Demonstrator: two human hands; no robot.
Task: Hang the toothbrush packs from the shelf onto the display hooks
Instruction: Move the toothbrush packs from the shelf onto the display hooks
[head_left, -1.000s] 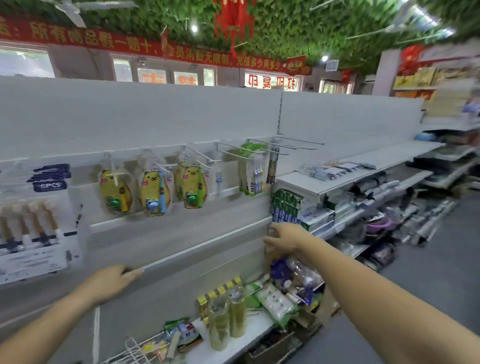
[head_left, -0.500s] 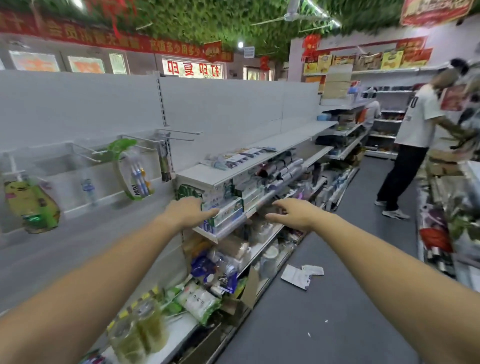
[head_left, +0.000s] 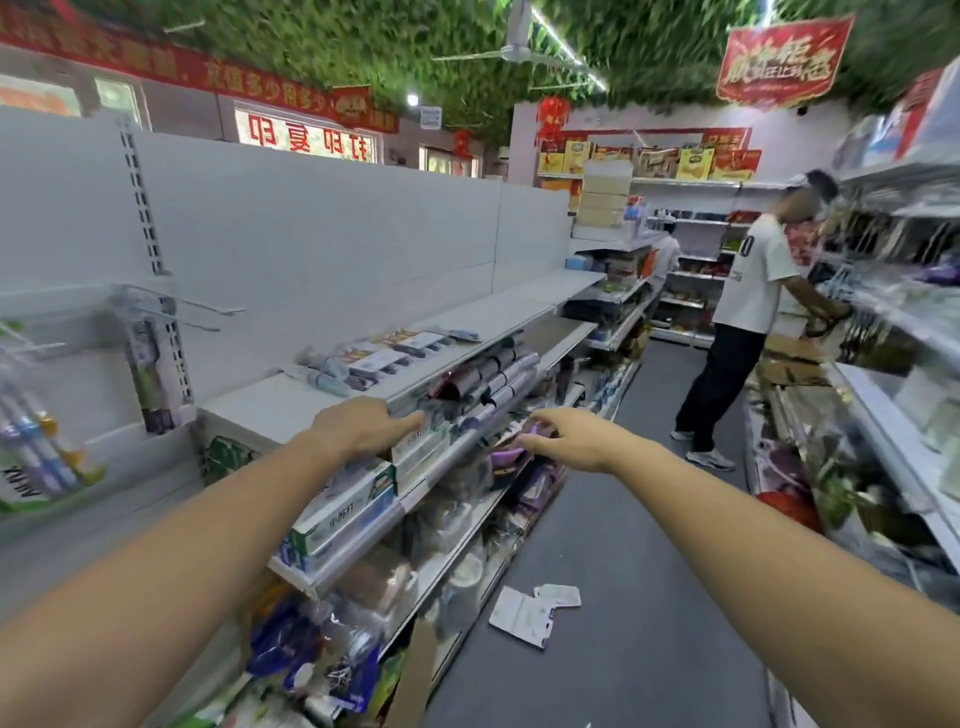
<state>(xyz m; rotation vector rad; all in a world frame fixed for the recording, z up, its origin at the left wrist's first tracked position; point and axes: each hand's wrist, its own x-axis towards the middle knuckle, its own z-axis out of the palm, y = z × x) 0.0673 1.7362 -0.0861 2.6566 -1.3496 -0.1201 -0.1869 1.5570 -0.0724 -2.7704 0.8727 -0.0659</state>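
Several toothbrush packs (head_left: 387, 353) lie flat on the white top shelf (head_left: 291, 402) in the middle of the view. My left hand (head_left: 361, 428) hovers at that shelf's front edge, fingers spread, holding nothing. Further right and a little lower, my right hand (head_left: 558, 436) reaches toward the shelf below, also with nothing in it. Wire display hooks (head_left: 208, 312) stick out from the white back panel at the left. A pack (head_left: 150, 379) hangs under them, and a multi-brush pack (head_left: 36, 452) hangs at the far left edge.
Toothpaste boxes (head_left: 343, 512) fill the shelf under my left hand. Two flat packs (head_left: 530, 613) lie on the grey aisle floor. A person in a white shirt (head_left: 748, 322) stands in the aisle at the right-hand shelving. Bagged goods (head_left: 322, 654) crowd the bottom shelf.
The view has swung right along the aisle, away from the hooks toward the shelf. My left hand came off the lower panel to the top shelf's edge; my right hand moved right.
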